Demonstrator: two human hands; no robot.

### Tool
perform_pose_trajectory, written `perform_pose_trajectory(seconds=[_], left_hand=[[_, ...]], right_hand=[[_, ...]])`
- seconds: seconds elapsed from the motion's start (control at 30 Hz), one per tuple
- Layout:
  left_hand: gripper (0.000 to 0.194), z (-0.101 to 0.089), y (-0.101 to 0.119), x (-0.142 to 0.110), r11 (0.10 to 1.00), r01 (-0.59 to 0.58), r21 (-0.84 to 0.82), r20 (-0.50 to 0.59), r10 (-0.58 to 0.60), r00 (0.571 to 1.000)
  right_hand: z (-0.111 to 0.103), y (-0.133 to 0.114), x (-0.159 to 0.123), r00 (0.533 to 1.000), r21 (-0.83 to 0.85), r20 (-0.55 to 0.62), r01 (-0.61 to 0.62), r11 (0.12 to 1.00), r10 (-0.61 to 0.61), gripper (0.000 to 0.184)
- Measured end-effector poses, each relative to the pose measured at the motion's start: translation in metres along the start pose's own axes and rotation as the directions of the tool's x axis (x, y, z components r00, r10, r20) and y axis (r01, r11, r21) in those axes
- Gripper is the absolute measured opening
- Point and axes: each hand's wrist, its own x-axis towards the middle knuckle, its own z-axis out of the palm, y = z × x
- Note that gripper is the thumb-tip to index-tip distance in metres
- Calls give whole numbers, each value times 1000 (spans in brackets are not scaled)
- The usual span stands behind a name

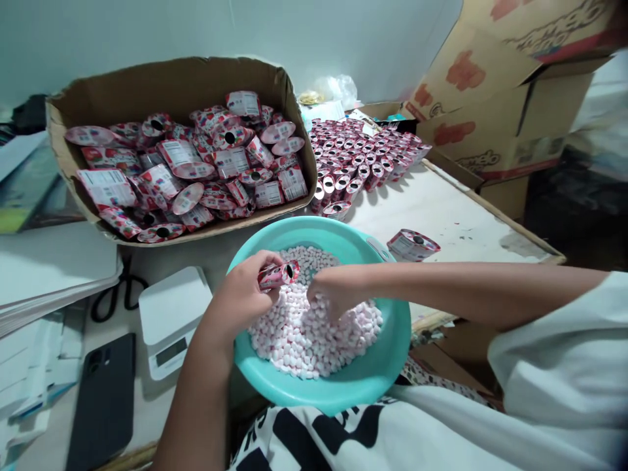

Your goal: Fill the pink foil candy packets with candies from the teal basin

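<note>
My left hand grips a small red-and-pink printed packet over the left side of a turquoise basin. The packet is tilted, and the dark round hole in its end faces right. Small white-pink candies fill the bottom of the basin. Among them, beside the packet, my right hand is curled with its fingertips sunk in the candies. Those fingertips are hidden, though the fingers look closed around some candies.
Behind the basin, a cardboard box holds many similar packets. More packets stand in rows at the back, and a single packet lies right of the basin. A white scale, black scissors and a phone lie left.
</note>
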Motion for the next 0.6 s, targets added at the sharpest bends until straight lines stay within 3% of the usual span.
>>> perform_pose_trajectory(seconds=[0.1,0.23,0.4,0.6], left_hand=[[42,-1,1,-2,999,17,29,24,-18,1000],[60,-1,2,-1,989,-116,89,68,110,992],[17,-1,1,2,986,-124,107,90,114,989],[27,-4,3,2,987,-156,30,-10,156,988]], right_hand=[[-30,-7,-11,988,-34,-154,-35,999,29,45],[-61,-28,-15,962,-77,-272,-50,996,27,43],[-74,-59,0,973,-173,-229,-20,985,-21,29],[-77,-70,-13,944,-236,-325,-17,972,-62,46]])
